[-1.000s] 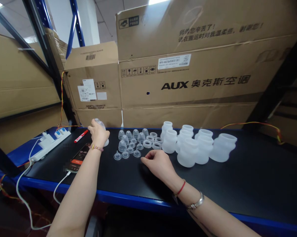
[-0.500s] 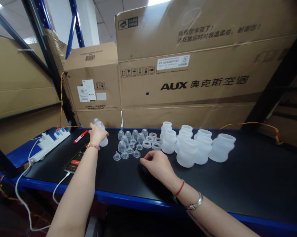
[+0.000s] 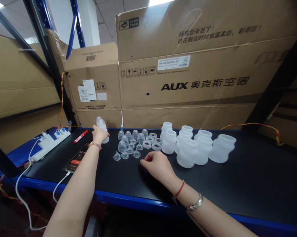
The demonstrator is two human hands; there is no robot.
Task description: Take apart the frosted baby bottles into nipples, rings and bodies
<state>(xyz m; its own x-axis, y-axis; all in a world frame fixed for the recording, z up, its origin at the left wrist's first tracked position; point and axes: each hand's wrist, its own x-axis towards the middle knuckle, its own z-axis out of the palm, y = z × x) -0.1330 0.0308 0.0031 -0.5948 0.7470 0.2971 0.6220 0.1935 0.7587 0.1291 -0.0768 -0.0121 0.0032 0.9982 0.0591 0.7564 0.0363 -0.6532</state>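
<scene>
My left hand [image 3: 99, 134] is stretched far out and closed around the lower part of a translucent plastic bottle [image 3: 101, 125], which stands on the black shelf surface [image 3: 249, 184] near the back. My right hand [image 3: 157, 165] rests on the surface with its fingers curled loosely, just in front of several small clear caps and cone-shaped pieces [image 3: 131, 146]; whether anything is in it I cannot see. To the right of these stand several large translucent bottle bodies [image 3: 195, 146].
A phone with a lit screen [image 3: 78, 158] and its white cable lie at the left front. A red marker [image 3: 80, 136] and a white power strip [image 3: 50, 141] lie further left. Big cardboard boxes [image 3: 202, 65] wall off the back. Black and blue rack posts [image 3: 46, 56] stand left.
My left hand has moved the bottle further back and slightly up the shelf. My right hand has barely shifted.
</scene>
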